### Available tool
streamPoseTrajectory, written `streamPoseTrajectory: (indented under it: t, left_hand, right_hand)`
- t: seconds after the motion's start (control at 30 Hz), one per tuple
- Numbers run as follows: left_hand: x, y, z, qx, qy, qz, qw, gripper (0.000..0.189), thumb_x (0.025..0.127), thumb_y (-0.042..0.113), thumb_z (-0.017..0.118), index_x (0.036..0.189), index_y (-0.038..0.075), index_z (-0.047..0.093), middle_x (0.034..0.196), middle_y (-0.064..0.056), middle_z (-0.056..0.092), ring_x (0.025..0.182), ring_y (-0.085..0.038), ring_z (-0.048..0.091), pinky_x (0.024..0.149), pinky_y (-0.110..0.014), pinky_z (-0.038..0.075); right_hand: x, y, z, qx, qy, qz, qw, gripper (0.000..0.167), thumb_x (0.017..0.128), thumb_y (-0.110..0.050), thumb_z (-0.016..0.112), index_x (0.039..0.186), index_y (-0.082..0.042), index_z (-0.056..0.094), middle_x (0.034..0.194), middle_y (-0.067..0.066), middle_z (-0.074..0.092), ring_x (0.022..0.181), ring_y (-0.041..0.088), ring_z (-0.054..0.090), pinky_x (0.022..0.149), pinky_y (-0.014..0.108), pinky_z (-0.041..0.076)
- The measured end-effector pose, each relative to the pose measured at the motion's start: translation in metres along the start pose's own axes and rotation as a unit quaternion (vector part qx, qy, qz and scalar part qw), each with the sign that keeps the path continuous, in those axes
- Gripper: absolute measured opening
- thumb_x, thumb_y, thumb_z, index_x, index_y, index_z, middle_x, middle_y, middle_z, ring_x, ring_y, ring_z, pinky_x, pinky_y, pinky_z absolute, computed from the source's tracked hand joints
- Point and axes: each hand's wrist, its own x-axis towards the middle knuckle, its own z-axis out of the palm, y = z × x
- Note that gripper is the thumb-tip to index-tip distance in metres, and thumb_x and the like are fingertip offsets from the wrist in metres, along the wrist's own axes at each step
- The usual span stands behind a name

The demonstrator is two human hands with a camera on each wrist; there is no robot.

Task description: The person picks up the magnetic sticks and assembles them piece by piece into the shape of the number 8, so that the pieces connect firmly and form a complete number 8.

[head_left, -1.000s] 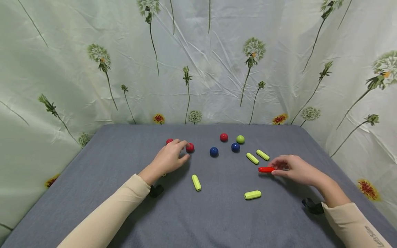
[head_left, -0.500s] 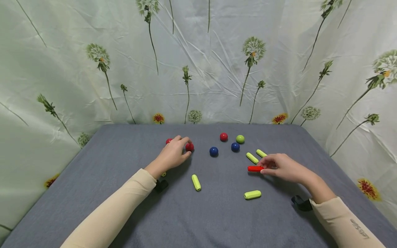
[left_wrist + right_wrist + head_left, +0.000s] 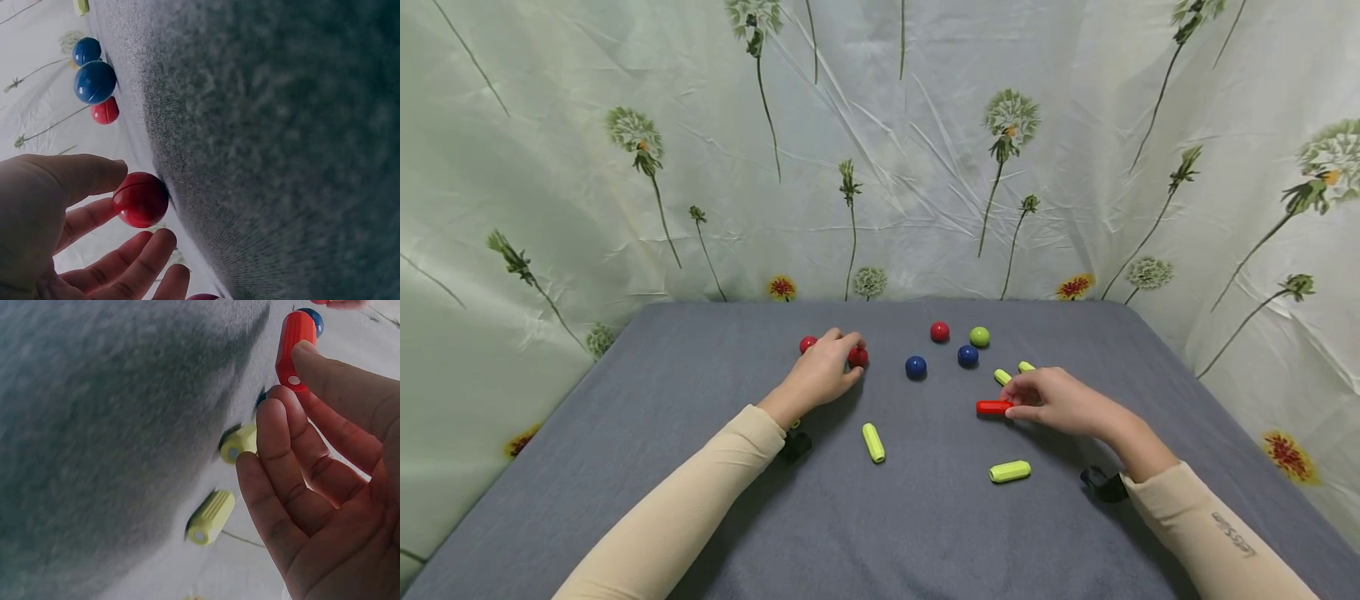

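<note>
My left hand (image 3: pixel 822 373) is at the red ball (image 3: pixel 857 357), which sits on the grey cloth. In the left wrist view, thumb and index finger pinch the red ball (image 3: pixel 141 200) while the other fingers stay spread. My right hand (image 3: pixel 1060 402) pinches one end of a red ribbed rod (image 3: pixel 992 407) between thumb and fingertips. The rod lies level just above the cloth, pointing left. In the right wrist view a pale round spot shows on the near end of the red rod (image 3: pixel 297 350). Behind that hand are two yellow-green rods (image 3: pixel 1002 377), partly hidden by it.
Another red ball (image 3: pixel 807 343) is partly behind my left hand. Blue balls (image 3: pixel 915 367), a third red ball (image 3: pixel 939 332) and a green ball (image 3: pixel 979 337) sit toward the back. Yellow-green rods (image 3: pixel 873 442) lie nearer, one mostly under the left wrist. A flowered curtain (image 3: pixel 880 150) hangs behind.
My right hand has carried the red rod left, toward the middle of the cloth. The left hand has shifted slightly right, its thumb and index finger closing on the red ball.
</note>
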Motion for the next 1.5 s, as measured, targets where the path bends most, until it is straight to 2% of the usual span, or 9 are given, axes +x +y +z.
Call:
streamPoseTrajectory:
  t: [0.33, 0.83, 1.1, 1.37, 1.5]
  left_hand:
    - [0.003, -0.001, 0.001, -0.002, 0.001, 0.014, 0.9999, 0.035, 0.096, 0.02, 0.075, 0.129, 0.011, 0.065, 0.119, -0.016, 0.066, 0.102, -0.029, 0.067, 0.085, -0.044, 0.059]
    - [0.008, 0.003, 0.002, -0.004, 0.0, 0.032, 0.9995, 0.028, 0.093, 0.011, 0.077, 0.117, 0.01, 0.064, 0.102, -0.012, 0.067, 0.095, -0.028, 0.067, 0.075, -0.043, 0.057]
    - [0.004, 0.01, 0.001, -0.015, -0.001, 0.048, 0.9988, 0.026, 0.092, 0.011, 0.079, 0.113, 0.011, 0.063, 0.095, -0.011, 0.065, 0.087, -0.028, 0.065, 0.069, -0.041, 0.053]
    - [-0.002, 0.017, 0.002, -0.043, -0.012, 0.062, 0.9971, 0.026, 0.092, 0.014, 0.08, 0.112, 0.012, 0.063, 0.094, -0.009, 0.067, 0.084, -0.023, 0.063, 0.071, -0.04, 0.053]
    - [-0.006, 0.022, 0.002, -0.066, -0.022, 0.063, 0.9956, 0.025, 0.092, 0.015, 0.08, 0.111, 0.013, 0.063, 0.09, -0.006, 0.066, 0.079, -0.019, 0.059, 0.069, -0.035, 0.05]
  right_hand:
    - [0.015, -0.008, 0.005, -0.021, -0.009, -0.007, 0.9997, 0.014, 0.094, -0.018, 0.078, 0.106, -0.011, 0.075, 0.086, -0.007, 0.068, 0.079, 0.005, 0.057, 0.07, 0.023, 0.05]
    - [0.032, -0.018, 0.012, -0.027, -0.026, -0.012, 0.9992, 0.013, 0.094, -0.017, 0.077, 0.105, -0.01, 0.076, 0.085, -0.006, 0.067, 0.077, 0.006, 0.056, 0.069, 0.022, 0.048]
    - [0.04, -0.021, 0.014, -0.036, -0.027, -0.024, 0.9987, 0.011, 0.095, -0.018, 0.077, 0.103, -0.011, 0.075, 0.082, -0.007, 0.066, 0.075, 0.005, 0.055, 0.068, 0.023, 0.046]
    - [0.044, -0.025, 0.016, -0.032, -0.026, -0.039, 0.9984, 0.01, 0.094, -0.016, 0.078, 0.101, -0.01, 0.075, 0.081, -0.006, 0.065, 0.073, 0.004, 0.054, 0.069, 0.022, 0.047]
    - [0.047, -0.027, 0.017, -0.026, -0.033, -0.036, 0.9985, 0.01, 0.094, -0.016, 0.077, 0.101, -0.009, 0.074, 0.081, -0.006, 0.066, 0.074, 0.005, 0.055, 0.069, 0.022, 0.047]
